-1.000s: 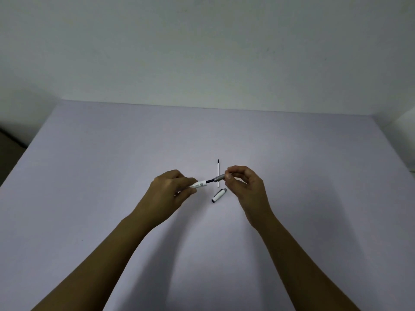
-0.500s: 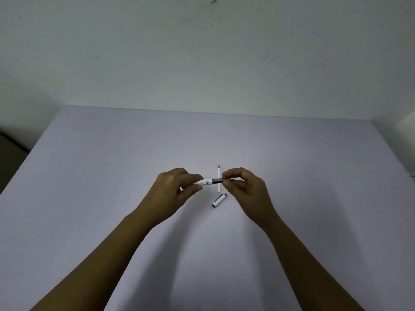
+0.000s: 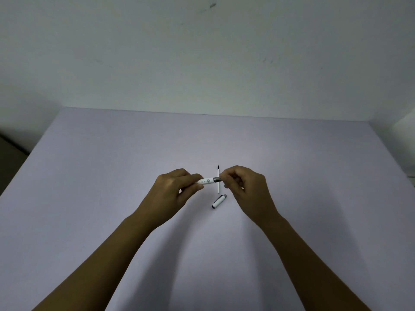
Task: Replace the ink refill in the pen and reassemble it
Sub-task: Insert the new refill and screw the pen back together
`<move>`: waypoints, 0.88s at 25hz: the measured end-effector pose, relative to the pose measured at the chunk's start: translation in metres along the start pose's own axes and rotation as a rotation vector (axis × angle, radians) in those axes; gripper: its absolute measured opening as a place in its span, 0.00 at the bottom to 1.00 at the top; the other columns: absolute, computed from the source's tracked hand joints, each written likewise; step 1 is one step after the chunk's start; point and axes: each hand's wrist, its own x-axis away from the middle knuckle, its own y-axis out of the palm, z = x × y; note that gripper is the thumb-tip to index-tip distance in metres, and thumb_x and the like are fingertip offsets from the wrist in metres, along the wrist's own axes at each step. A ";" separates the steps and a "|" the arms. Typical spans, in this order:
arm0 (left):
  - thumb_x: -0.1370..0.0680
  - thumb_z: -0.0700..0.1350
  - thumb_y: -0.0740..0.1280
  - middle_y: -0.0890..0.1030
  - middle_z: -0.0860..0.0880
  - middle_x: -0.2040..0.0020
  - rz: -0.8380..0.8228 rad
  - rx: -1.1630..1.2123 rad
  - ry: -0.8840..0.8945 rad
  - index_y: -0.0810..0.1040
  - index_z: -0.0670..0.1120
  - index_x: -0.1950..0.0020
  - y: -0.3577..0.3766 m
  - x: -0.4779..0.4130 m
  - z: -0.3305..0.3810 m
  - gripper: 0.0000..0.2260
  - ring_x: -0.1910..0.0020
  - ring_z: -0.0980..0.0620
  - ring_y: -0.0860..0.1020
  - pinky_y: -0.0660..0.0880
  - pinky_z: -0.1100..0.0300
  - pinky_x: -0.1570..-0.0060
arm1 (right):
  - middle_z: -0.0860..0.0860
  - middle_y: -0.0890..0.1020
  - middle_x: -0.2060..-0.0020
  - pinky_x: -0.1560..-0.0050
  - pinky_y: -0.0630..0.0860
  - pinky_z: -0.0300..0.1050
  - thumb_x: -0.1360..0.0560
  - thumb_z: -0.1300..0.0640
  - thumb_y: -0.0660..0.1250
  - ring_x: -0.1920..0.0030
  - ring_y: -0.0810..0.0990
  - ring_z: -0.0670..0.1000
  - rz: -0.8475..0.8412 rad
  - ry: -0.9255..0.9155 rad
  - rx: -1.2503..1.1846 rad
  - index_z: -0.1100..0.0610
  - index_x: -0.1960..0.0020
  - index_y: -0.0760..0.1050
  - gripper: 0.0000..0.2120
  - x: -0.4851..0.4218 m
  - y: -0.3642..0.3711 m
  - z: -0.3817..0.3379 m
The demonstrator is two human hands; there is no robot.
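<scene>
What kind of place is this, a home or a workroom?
Probably a plain indoor work spot; which one is unclear. A bare lavender table stands against an unadorned pale wall, with only a pen cap and a spare refill lying there.

Bare forearms, left hand (image 3: 170, 194), right hand (image 3: 247, 189), no sleeves

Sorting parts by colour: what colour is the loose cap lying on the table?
White cap with grey ends, in the head view.

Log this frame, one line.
left hand: holds pen barrel | right hand: on grey tip section | refill, cap: on table
</scene>
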 end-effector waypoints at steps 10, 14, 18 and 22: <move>0.24 0.46 0.64 0.76 0.52 0.64 0.008 0.014 0.028 0.80 0.48 0.49 -0.009 0.002 -0.001 0.07 0.66 0.61 0.69 0.64 0.75 0.64 | 0.49 0.82 0.67 0.62 0.79 0.40 0.25 0.49 0.64 0.66 0.81 0.46 -0.048 -0.024 0.025 0.51 0.54 0.77 0.07 -0.005 -0.006 -0.010; 0.24 0.44 0.66 0.76 0.51 0.65 0.027 -0.006 0.009 0.80 0.47 0.49 -0.007 0.003 -0.001 0.06 0.67 0.58 0.69 0.64 0.75 0.65 | 0.45 0.81 0.62 0.58 0.75 0.28 0.28 0.55 0.70 0.60 0.82 0.41 -0.044 0.007 -0.063 0.52 0.52 0.76 0.06 -0.006 -0.006 -0.010; 0.24 0.44 0.66 0.74 0.54 0.66 0.034 0.016 0.010 0.80 0.48 0.49 -0.007 0.004 0.000 0.06 0.67 0.62 0.69 0.64 0.75 0.65 | 0.52 0.83 0.65 0.63 0.76 0.37 0.26 0.55 0.67 0.64 0.81 0.46 -0.068 -0.082 0.047 0.56 0.57 0.81 0.06 -0.006 -0.009 -0.010; 0.24 0.45 0.65 0.73 0.53 0.67 0.057 0.017 0.020 0.80 0.47 0.50 -0.005 0.002 0.004 0.06 0.68 0.59 0.68 0.63 0.74 0.66 | 0.47 0.82 0.62 0.56 0.76 0.33 0.26 0.50 0.66 0.58 0.80 0.43 -0.092 -0.061 0.023 0.52 0.52 0.78 0.07 -0.009 -0.010 -0.010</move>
